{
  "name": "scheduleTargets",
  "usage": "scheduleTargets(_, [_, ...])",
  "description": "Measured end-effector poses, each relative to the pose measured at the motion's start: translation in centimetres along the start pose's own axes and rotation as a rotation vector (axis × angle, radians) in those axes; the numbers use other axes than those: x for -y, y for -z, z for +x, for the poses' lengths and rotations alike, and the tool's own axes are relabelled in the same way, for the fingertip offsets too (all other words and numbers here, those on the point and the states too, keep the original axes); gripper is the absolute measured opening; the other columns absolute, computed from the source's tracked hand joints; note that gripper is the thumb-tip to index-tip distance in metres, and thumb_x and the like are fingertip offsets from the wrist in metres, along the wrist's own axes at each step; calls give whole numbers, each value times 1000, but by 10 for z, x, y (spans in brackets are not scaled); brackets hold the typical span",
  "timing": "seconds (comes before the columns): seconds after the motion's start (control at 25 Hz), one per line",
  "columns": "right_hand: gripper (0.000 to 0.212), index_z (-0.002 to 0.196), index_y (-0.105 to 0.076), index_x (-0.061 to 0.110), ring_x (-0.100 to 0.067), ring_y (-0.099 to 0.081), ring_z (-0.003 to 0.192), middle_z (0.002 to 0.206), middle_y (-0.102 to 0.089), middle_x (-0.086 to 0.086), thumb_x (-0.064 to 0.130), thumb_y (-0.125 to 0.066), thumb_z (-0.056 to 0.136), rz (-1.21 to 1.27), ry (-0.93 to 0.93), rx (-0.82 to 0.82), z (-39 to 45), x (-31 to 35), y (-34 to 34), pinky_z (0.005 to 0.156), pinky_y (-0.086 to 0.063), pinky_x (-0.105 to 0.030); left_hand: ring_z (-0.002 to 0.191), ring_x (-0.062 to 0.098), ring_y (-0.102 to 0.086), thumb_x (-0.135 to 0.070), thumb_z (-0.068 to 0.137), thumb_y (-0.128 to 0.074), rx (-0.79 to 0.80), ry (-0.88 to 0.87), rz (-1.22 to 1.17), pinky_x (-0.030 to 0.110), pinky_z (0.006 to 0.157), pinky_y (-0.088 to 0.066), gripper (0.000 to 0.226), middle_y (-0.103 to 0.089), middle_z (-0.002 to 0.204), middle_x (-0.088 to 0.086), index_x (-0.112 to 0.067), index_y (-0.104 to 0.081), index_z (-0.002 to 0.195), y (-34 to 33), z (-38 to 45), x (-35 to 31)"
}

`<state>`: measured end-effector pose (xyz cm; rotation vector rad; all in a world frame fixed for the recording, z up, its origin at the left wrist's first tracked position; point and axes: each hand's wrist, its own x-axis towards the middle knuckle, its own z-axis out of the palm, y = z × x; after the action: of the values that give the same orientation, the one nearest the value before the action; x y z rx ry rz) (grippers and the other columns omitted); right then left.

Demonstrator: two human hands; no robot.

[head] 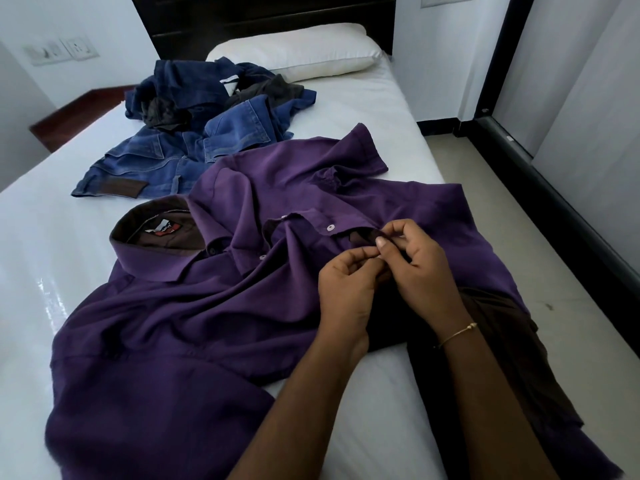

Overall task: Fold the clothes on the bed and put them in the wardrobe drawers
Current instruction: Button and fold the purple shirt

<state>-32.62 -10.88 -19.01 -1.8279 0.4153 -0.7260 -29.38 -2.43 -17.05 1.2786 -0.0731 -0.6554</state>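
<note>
Purple cotton button-up shirt (214,299) lies front-up across the near half of the white-sheeted bed (45,237), collar with its brown lining and label to the left, hem to the right. Only one view, head cam.

Both hands meet at the shirt's button placket, right of centre. Left hand (346,289): thumb and forefinger pinched narrow on the placket edge. Right hand (419,265), thin gold bangle (457,334) on the wrist: fingers curled, thumb tip pressed on the opposite fabric edge. Looks like buttoning up. My read is that closing the front keeps the two panels aligned so the fold stays square. One white button (330,228) sits just above the fingers, apparently unfastened; can't tell whether a button is under the pinch itself.

Fabric is bunched toward the hands, so it needs smoothing before folding.

Crumpled pile of blue denim jeans and dark garments (207,116) sits further up the bed, near the white pillow (301,50), apart from the shirt. Still unfolded.

Wardrobe drawers not in view. Task is early: nothing folded yet.
</note>
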Motion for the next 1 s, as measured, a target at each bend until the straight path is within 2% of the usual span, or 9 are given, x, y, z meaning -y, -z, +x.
scheduleTargets(0.12, [13, 89, -55, 21, 6, -60, 73, 81, -63, 10, 8, -55, 91, 73, -21, -6, 0, 3, 4, 68, -48, -9, 73, 14, -66, 2, 88, -55, 72, -8, -15, 25, 73, -56, 13, -70, 84, 10, 1, -64, 98, 1, 0, -2])
scheduleTargets(0.2, [10, 90, -59, 20, -1, -61, 78, 87, -64, 2, 9, -58, 90, 82, -32, -32, 1, 1, 6, 71, -50, -13, 75, 13, -66, 1, 89, -54, 115, 3, -22, 25, 73, -56, 15, -70, 87, 9, 0, -63, 101, 1, 0, -4])
scheduleTargets(0.32, [4, 90, -62, 12, -5, -56, 83, 95, -59, -4, 9, -62, 87, -87, 45, -147, 1, -3, 5, 73, -46, -9, 77, 12, -66, -5, 92, -52, 88, -27, 60, 26, 75, -55, 16, -70, 89, 8, -1, -63, 102, 1, 1, -3])
scheduleTargets(0.36, [4, 90, -64, 10, -8, -55, 82, 93, -59, -5, 11, -62, 86, -189, 110, -195, 1, -5, 5, 71, -45, -11, 79, 13, -65, -7, 93, -52, 30, -74, 143, 28, 77, -55, 15, -70, 90, 8, -4, -65, 100, 2, 4, -1])
scheduleTargets(0.48, [16, 87, -70, 5, -26, -56, 82, 86, -64, -10, 16, -59, 80, -422, 255, -247, 1, -6, 3, 68, -47, -33, 85, 18, -66, -7, 91, -56, -112, -231, 377, 27, 79, -54, 13, -71, 89, 6, -12, -68, 91, 4, 9, 4])
scheduleTargets(0.56, [19, 88, -71, 6, -30, -59, 83, 85, -66, -11, 15, -59, 77, -468, 290, -201, 0, -3, 2, 70, -49, -41, 88, 23, -68, -4, 89, -59, -112, -239, 371, 30, 81, -55, 13, -72, 88, 7, -12, -69, 89, 6, 11, 6])
scheduleTargets(0.68, [19, 96, -70, 4, -29, -62, 85, 88, -70, -9, 7, -65, 78, -416, 225, -155, -2, 0, 3, 75, -53, -44, 87, 25, -69, -2, 85, -64, -92, -206, 320, 35, 83, -56, 11, -72, 87, 10, -12, -70, 85, 8, 10, 5])
scheduleTargets(0.84, [20, 99, -68, 5, -23, -65, 83, 85, -69, -5, 3, -68, 79, -365, 156, -78, -2, 5, 10, 78, -54, -38, 77, 18, -66, -3, 81, -68, -132, -222, 330, 31, 77, -56, 16, -70, 78, 6, -17, -67, 74, 10, 11, 4])
scheduleTargets(1.0, [14, 97, -68, 5, -10, -65, 74, 82, -68, -2, 4, -64, 84, -297, 118, -17, -3, 6, 13, 70, -52, -16, 68, 15, -60, -4, 82, -68, -136, -202, 288, 27, 69, -53, 12, -68, 74, 6, -15, -66, 76, 10, 9, 3])
